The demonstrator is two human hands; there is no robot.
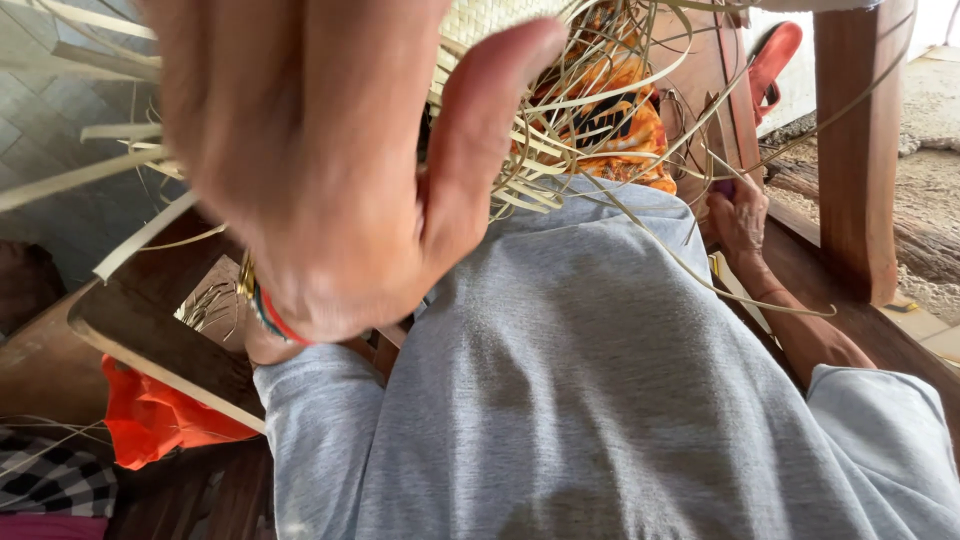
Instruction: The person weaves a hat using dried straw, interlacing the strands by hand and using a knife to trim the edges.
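Up close, the left hand (330, 160) fills the upper left of the view, blurred, palm toward the camera, fingers spread wide and thumb stretched out; it grips nothing that shows. A coloured bracelet (272, 315) sits at its wrist. The right hand (738, 212) lies farther off at the right, closed around something small; what it is I cannot tell. Between them, past the grey shirt (600, 380), is the weaving (490, 20): a patch of pale, tightly plaited mat at the top edge, with many loose, thin, straw-coloured strips (580, 120) curling and fanning out from it over an orange cloth (625, 120). Dark wooden boards (150, 340) lie below left, with an orange bag (160, 420) under them. A wooden post (860, 150) stands at the right, beside bare ground (935, 120).
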